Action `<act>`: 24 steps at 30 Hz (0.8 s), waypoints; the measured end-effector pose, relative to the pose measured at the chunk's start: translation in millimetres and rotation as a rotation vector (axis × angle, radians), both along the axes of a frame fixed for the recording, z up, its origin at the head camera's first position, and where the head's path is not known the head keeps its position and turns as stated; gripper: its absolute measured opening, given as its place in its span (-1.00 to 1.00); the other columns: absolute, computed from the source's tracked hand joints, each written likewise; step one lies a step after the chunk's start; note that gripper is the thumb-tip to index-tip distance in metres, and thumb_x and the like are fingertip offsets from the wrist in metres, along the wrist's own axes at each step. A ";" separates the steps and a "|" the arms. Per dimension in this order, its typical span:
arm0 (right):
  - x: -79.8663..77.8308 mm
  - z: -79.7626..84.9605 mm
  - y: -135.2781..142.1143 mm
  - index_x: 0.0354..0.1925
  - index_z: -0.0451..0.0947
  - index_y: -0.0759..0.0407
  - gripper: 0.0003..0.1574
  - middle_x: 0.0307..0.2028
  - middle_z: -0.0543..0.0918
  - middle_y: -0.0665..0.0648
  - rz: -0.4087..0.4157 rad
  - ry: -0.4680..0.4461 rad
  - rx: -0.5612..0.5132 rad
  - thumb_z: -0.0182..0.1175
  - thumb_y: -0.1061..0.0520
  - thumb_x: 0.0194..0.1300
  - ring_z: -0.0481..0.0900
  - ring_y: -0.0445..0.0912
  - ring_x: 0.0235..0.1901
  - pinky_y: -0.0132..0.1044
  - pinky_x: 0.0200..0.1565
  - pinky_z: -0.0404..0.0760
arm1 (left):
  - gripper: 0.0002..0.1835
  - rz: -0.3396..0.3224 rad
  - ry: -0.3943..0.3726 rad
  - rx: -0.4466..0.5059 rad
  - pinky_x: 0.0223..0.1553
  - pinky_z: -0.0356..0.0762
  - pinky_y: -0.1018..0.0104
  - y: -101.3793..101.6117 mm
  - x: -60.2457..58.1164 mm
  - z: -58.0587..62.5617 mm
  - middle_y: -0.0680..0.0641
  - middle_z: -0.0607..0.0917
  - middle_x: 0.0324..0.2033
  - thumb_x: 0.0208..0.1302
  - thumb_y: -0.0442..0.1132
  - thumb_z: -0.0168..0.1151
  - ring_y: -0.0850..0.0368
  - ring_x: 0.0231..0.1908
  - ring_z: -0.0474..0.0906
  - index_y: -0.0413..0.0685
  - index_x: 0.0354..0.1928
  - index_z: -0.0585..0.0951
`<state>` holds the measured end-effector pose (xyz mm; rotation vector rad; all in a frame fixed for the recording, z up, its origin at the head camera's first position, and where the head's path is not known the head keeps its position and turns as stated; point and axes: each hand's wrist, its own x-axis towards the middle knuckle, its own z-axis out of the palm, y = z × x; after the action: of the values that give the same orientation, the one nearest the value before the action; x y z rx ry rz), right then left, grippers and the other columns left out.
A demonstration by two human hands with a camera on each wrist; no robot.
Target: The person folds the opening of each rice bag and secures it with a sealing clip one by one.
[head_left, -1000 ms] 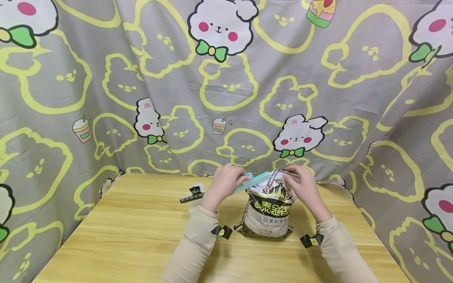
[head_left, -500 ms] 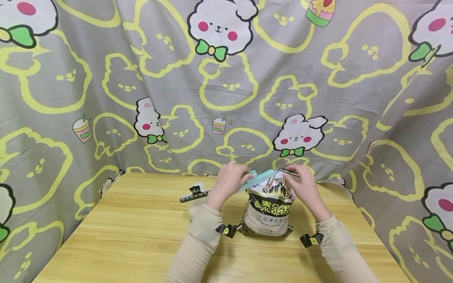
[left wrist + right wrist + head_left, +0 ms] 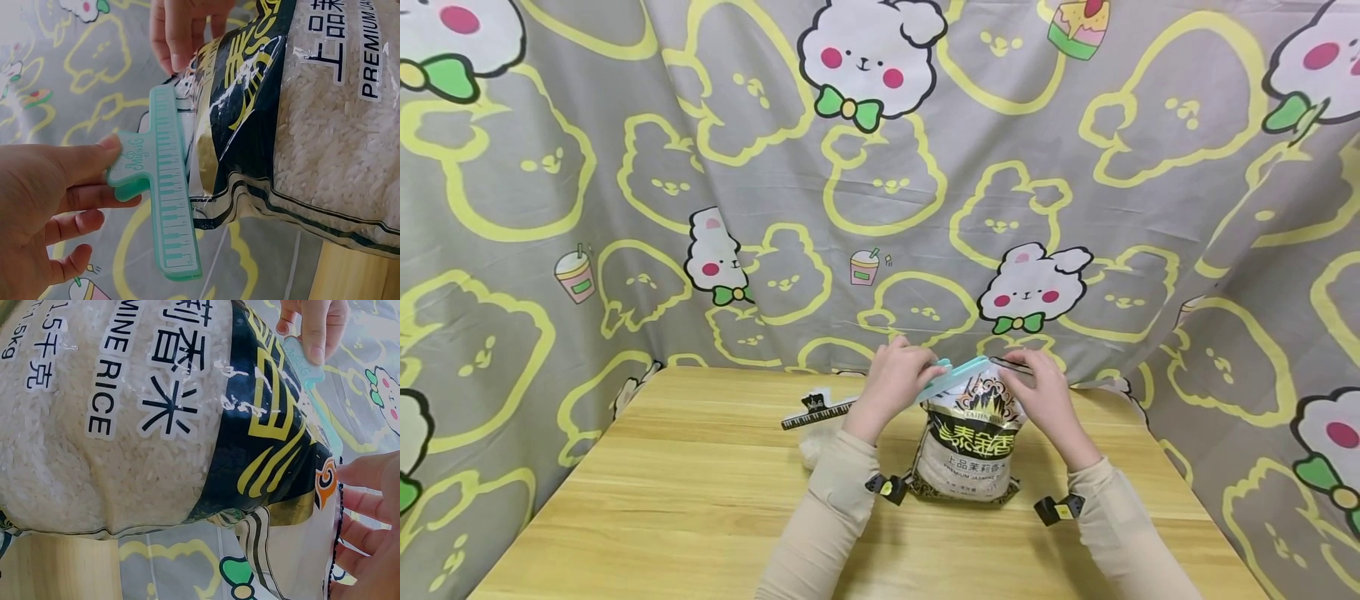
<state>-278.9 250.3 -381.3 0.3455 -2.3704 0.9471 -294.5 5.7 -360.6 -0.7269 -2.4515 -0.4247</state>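
An upright bag of jasmine rice (image 3: 970, 450) stands on the table, its printed front toward me. My left hand (image 3: 897, 383) pinches the handle of a teal bag clip (image 3: 170, 187) between thumb and index finger; its other fingers are loosely bent. Piano keys are printed along the clip's bar, which lies across the bag's top at the left. Whether it clamps the plastic, I cannot tell. At the top right corner, my right hand (image 3: 1041, 390) pinches the bag's edge, with the thumb on the near side in the head view.
Left of the bag, a black clip with piano keys (image 3: 812, 415) lies on the wooden table (image 3: 662, 483). A pale, rounded thing (image 3: 810, 448) beside it is partly hidden by the left sleeve. A patterned grey curtain (image 3: 775, 192) hangs behind the table.
My left hand has moved right and slightly up, carrying the teal clip farther along the bag's top toward the right hand. The right hand has stayed at the bag's corner.
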 end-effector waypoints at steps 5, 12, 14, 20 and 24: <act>-0.1 -0.4 -0.2 -0.09 0.58 0.30 -0.74 -0.05 0.61 0.34 0.002 0.015 -0.002 0.28 0.20 0.26 0.49 0.22 0.03 0.21 0.14 0.35 | -0.73 -0.008 -0.026 0.009 -0.35 0.20 0.42 2.7 -0.5 2.0 0.22 0.75 -0.39 0.27 0.15 0.19 0.22 -0.34 0.38 0.19 -0.28 0.71; -1.0 -1.4 -0.1 -0.17 0.60 0.31 -0.86 -0.09 0.63 0.35 -0.008 0.067 -0.003 0.14 0.33 0.32 0.52 0.22 0.01 0.18 0.11 0.43 | -0.73 -0.029 -0.028 0.018 -0.25 0.32 0.36 5.7 -2.7 4.4 0.20 0.75 -0.41 0.27 0.13 0.20 0.21 -0.32 0.41 0.16 -0.30 0.71; -1.4 -1.5 0.1 -0.18 0.61 0.31 -0.85 -0.09 0.64 0.35 -0.011 0.081 -0.002 0.13 0.36 0.31 0.53 0.23 0.01 0.18 0.11 0.43 | -0.74 -0.029 -0.020 0.015 -0.25 0.32 0.36 6.7 -3.4 4.7 0.21 0.75 -0.42 0.27 0.13 0.20 0.21 -0.33 0.41 0.17 -0.31 0.71; -2.3 -1.8 0.1 -0.18 0.61 0.30 -0.84 -0.09 0.65 0.35 -0.013 0.091 -0.011 0.13 0.37 0.30 0.54 0.23 0.01 0.19 0.11 0.43 | -0.73 -0.015 -0.018 0.001 -0.28 0.27 0.39 10.3 -4.7 6.2 0.23 0.74 -0.41 0.28 0.16 0.18 0.23 -0.32 0.38 0.20 -0.31 0.71; -2.8 -2.1 0.1 -0.19 0.61 0.30 -0.86 -0.10 0.65 0.34 -0.012 0.087 -0.013 0.15 0.35 0.30 0.54 0.23 0.01 0.18 0.11 0.42 | -0.72 -0.009 -0.030 -0.004 -0.30 0.26 0.39 12.6 -4.6 7.1 0.23 0.75 -0.39 0.29 0.17 0.16 0.23 -0.33 0.37 0.21 -0.29 0.71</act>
<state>-281.7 250.4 -383.4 0.3595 -2.2845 0.9227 -299.1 18.3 -353.5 -0.7390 -2.4784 -0.4374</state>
